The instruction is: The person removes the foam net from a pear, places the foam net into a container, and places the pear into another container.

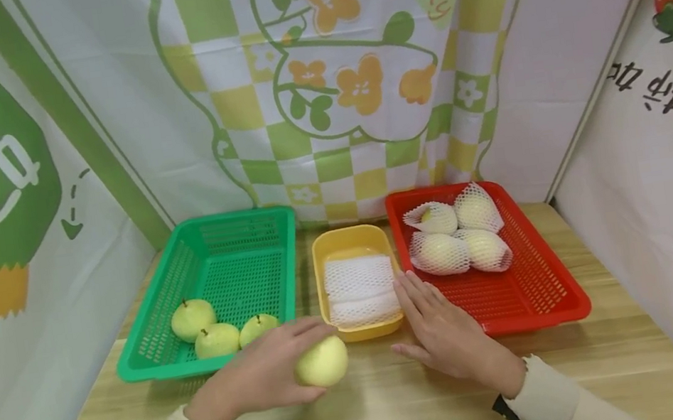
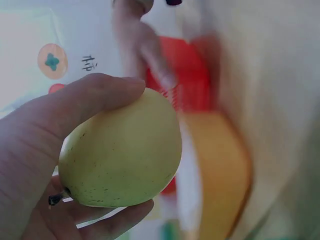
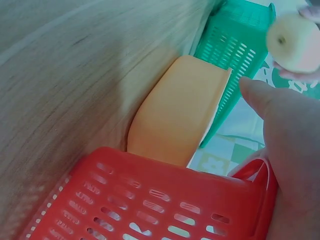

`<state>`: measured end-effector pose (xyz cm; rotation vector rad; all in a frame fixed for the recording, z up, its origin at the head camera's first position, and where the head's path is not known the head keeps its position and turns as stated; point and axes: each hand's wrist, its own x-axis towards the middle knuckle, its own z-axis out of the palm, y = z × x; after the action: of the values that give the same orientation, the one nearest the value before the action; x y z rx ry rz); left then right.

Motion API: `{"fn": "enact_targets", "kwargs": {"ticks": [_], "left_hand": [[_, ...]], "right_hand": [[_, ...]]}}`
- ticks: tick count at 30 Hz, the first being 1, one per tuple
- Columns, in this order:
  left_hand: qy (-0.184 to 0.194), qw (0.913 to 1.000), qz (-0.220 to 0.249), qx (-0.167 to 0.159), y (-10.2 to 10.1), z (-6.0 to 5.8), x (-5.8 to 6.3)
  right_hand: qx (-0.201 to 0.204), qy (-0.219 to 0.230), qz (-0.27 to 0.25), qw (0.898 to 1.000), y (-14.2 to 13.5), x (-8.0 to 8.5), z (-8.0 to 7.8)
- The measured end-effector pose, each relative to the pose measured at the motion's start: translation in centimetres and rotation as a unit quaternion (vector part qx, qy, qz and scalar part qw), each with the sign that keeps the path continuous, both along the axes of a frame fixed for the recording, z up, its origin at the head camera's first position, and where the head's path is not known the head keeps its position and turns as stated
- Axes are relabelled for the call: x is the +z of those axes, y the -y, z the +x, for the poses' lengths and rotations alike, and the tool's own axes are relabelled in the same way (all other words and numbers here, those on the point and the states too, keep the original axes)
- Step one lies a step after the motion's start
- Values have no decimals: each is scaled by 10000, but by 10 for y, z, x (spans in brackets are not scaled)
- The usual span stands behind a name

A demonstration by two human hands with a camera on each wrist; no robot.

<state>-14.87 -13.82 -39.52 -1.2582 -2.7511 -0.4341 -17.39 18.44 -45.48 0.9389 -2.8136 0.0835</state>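
My left hand (image 1: 262, 371) grips a pale yellow-green pear (image 1: 322, 363) in front of the yellow tub (image 1: 363, 333). In the left wrist view the thumb lies over the pear (image 2: 125, 150), with fingers beneath and its dark stem showing. My right hand (image 1: 448, 338) holds nothing; its fingers are extended and close together, near the tub's right side and the red basket's (image 1: 545, 318) front left corner. White foam net sleeves (image 1: 360, 289) lie in the tub. Behind my left hand, the green basket (image 1: 159, 371) holds bare pears (image 1: 193, 320), one partly hidden by that hand.
Several pears in white foam nets (image 1: 439, 253) sit toward the back left of the red basket. All three containers stand in a row on a wooden table (image 1: 378, 412). A checked curtain (image 1: 348, 158) hangs behind, with printed white walls at both sides.
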Motion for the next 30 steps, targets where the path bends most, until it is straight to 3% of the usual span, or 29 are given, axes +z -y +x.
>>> {"fn": "enact_targets", "kwargs": {"ticks": [4, 7, 13, 17, 22, 30], "left_hand": [[-232, 9994, -226, 110, 15, -13, 34], [-153, 9992, -260, 278, 26, -27, 52], [220, 9960, -507, 708, 53, -61, 69], [508, 9899, -910, 962, 73, -88, 68], [996, 9775, -1295, 1337, 98, -116, 54], [1549, 9577, -1806, 1621, 113, -140, 27]], "right_hand": [[-34, 21, 8, 10000, 0, 1, 0], [-46, -55, 49, 10000, 0, 1, 1], [-16, -161, 90, 9998, 1, 1, 2], [-8, -191, 61, 9998, 2, 0, 1], [1, -183, 11, 9998, 2, -2, 0], [-13, -347, 110, 9993, 1, -3, 0]]}}
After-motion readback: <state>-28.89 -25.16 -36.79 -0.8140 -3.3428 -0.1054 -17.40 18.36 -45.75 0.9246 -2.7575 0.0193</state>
